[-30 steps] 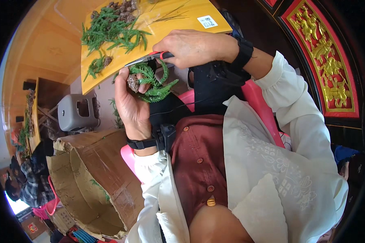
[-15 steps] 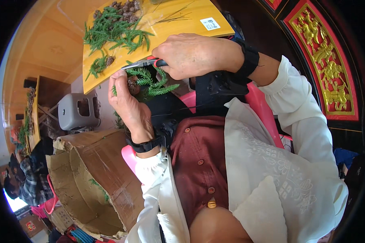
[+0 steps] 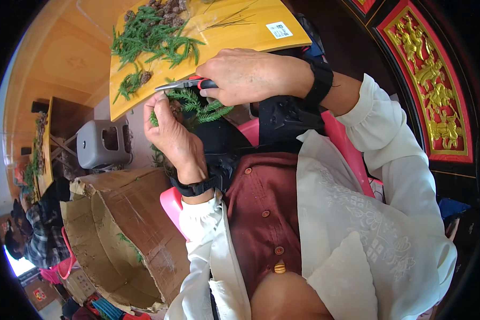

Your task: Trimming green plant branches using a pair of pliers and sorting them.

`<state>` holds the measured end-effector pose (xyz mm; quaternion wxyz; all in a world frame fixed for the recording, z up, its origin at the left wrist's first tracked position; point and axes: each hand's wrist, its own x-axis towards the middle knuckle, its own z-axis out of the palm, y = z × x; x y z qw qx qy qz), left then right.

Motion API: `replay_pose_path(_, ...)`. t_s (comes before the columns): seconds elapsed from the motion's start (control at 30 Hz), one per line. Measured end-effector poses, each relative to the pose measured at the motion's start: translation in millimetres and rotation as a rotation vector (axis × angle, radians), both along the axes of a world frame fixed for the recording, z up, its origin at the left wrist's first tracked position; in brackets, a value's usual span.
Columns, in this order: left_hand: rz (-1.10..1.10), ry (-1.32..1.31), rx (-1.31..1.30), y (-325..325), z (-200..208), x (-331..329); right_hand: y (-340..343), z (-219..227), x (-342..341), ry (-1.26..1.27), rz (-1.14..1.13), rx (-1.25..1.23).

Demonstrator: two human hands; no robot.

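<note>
Just off the near edge of the yellow table, my right hand (image 3: 256, 77) is closed round the red-and-black handles of a pair of pliers (image 3: 182, 84). Their metal jaws point left, at the fingertips of my left hand (image 3: 173, 136). Thumb and finger of that hand pinch a green pine sprig (image 3: 214, 112), whose needles fan out below the pliers. A brown pine cone shows partly behind my left thumb. What the jaws touch is too small to make out.
On the table (image 3: 240, 40) lie a heap of green sprigs (image 3: 144, 40), pine cones (image 3: 170, 13), a small sprig with a cone (image 3: 130, 85) and thin dark stems (image 3: 232, 21). A grey stool (image 3: 98, 141) and open cardboard box (image 3: 138, 213) stand left. Another person (image 3: 45, 234) sits beyond.
The pliers' tip has shifted a little to the left, across my left fingertips. My right hand has moved slightly with it, and both hands keep their holds.
</note>
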<state>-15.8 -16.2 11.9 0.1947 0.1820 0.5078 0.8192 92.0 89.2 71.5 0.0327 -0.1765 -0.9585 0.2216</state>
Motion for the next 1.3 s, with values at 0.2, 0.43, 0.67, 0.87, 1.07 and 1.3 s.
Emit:
replay_pose_path(0.2,-0.020,0.022,0.048,1.8,-4.4,-3.2,-2.0,3.1,-0.2,-0.062,-0.008,0.117)
replay_pose_path(0.43,0.005,0.133,0.042,0.8,11.7,-18.1,-1.8,16.1,-13.3,0.024,-0.015,0.121)
replay_pose_path(0.67,0.081,0.236,0.020,-29.2,47.3,-8.6,-34.1,70.2,-5.9,-0.058,0.009,0.031)
replay_pose_path(0.87,-0.192,-0.155,0.123,-62.0,82.8,-10.3,-57.4,112.5,-11.5,-0.229,0.021,0.107)
replay_pose_path(1.07,-0.203,-0.204,-0.051,-95.2,106.8,-25.1,-13.6,145.9,-24.5,-0.526,-0.056,-0.046)
replay_pose_path(1.3,-0.143,-0.063,0.126,-120.0,138.0,-35.3,119.4,232.4,-36.4,-0.591,0.449,0.427)
